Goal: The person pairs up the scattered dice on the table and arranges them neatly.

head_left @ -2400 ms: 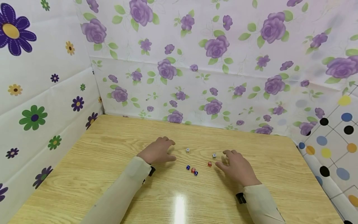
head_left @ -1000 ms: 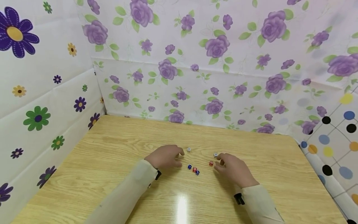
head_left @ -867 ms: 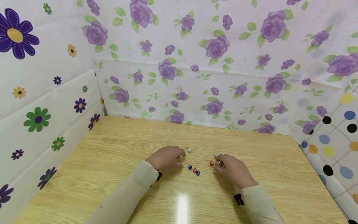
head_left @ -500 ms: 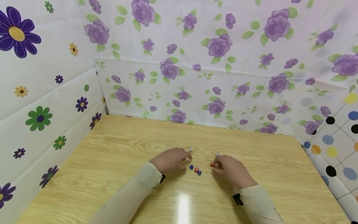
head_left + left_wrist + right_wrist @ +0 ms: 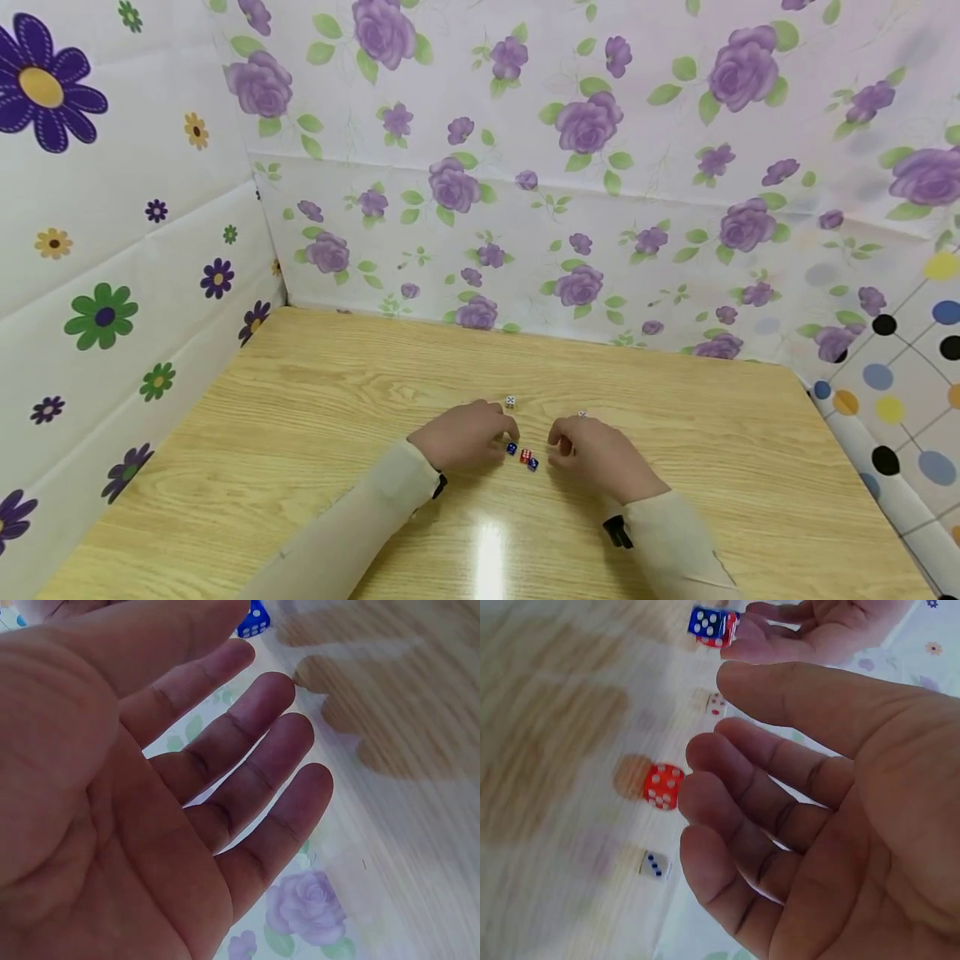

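Observation:
My left hand (image 5: 467, 435) hovers beside a blue die (image 5: 512, 448), fingers loosely bent and holding nothing. In the left wrist view that blue die (image 5: 253, 621) shows just past the thumb tip; contact cannot be told. A red die (image 5: 526, 456) and another blue die (image 5: 533, 464) sit side by side between the hands. My right hand (image 5: 596, 457) is just right of them, fingers relaxed and bent, with nothing in the grasp. Another red die (image 5: 664, 786) lies beside its fingertips in the right wrist view, hidden by that hand in the head view.
One white die (image 5: 510, 402) lies behind the left hand. A second white die (image 5: 582, 414) is partly covered behind the right hand. The wooden table (image 5: 322, 367) meets flower-print cloth (image 5: 450, 250) at its back and sides.
Both hands have moved inward toward the middle dice. The right hand has shifted left and now covers the right-hand red die in the head view. The visible dice stay about where they were.

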The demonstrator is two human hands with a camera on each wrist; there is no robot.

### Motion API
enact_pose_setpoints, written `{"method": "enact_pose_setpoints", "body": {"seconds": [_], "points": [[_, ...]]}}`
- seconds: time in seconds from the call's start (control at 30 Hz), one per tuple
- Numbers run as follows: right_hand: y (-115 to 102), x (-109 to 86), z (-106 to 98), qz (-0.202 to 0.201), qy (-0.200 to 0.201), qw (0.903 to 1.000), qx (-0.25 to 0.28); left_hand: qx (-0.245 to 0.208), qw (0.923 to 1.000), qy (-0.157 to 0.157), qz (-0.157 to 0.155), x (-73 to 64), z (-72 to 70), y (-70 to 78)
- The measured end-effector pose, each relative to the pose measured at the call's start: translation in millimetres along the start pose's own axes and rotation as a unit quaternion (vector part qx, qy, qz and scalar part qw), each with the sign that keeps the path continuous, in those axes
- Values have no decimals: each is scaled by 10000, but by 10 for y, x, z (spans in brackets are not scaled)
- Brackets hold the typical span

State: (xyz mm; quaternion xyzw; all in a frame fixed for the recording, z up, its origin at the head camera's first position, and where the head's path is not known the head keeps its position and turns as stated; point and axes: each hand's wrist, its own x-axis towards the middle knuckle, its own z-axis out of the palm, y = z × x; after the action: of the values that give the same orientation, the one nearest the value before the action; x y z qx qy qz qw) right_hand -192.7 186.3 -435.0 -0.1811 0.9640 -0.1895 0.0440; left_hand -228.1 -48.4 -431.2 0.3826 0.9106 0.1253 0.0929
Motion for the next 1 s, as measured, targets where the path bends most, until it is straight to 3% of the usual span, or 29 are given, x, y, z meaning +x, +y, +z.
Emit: {"method": "enact_pose_setpoints", "body": {"seconds": [0.3, 0.5, 1.0], "points": [[-32, -1, 94, -780, -197, 9967, -71, 56, 9998, 166, 24, -1, 22, 54], [-76, 26, 129, -888, -190, 9958, -73, 242, 9995, 178, -35, 4, 18, 69], [-112, 14, 159, -897, -183, 9958, -56, 350, 9990, 159, 206, 22, 53, 92]]}}
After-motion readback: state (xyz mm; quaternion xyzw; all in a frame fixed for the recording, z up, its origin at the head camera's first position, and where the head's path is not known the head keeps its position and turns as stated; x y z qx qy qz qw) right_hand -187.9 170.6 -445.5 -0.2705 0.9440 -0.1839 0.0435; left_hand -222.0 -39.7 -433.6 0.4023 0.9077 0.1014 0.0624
